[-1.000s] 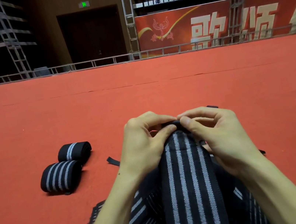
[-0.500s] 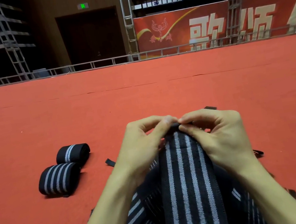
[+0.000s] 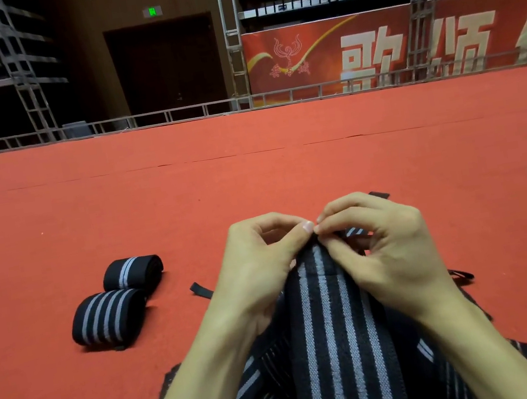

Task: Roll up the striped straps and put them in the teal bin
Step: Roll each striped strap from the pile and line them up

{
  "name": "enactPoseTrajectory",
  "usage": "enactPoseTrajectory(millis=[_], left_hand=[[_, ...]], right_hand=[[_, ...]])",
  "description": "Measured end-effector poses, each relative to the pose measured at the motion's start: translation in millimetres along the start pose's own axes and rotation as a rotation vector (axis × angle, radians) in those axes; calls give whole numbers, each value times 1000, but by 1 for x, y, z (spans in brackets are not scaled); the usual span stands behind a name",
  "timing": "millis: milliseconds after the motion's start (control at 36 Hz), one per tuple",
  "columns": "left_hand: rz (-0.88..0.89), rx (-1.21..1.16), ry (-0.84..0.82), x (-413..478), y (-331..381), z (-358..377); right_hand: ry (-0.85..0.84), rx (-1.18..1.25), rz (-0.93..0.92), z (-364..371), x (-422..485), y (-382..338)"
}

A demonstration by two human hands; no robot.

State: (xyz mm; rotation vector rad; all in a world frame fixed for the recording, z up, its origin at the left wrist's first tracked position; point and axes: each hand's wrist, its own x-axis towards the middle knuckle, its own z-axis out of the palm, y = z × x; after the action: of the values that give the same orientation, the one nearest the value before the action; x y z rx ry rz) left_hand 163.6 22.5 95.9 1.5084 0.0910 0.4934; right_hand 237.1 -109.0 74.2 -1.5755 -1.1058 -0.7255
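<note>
striped strap (image 3: 337, 325) runs from the bottom of my view up to both hands, its far end pinched at the top edge by the thumb and curled fingers of my left hand (image 3: 259, 269) and my right hand (image 3: 384, 249), fingertips nearly touching. beneath my wrists loose straps (image 3: 261, 389) lie heaped on the red carpet (image 3: 251, 173). off to my left sit two rolls, the nearer roll (image 3: 108, 318) touching the farther roll (image 3: 132, 271). a red banner (image 3: 403, 42) hangs well behind.
</note>
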Motion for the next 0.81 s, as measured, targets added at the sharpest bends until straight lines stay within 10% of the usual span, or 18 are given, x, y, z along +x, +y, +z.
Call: enactPoseTrajectory(millis=[556,806], left_hand=[[85,120,-44,-2,6,-4],[335,256,83,7,-2,-8]], right_hand=[[50,32,63,0,1,-3],[-61,424,583,0,4,-18]])
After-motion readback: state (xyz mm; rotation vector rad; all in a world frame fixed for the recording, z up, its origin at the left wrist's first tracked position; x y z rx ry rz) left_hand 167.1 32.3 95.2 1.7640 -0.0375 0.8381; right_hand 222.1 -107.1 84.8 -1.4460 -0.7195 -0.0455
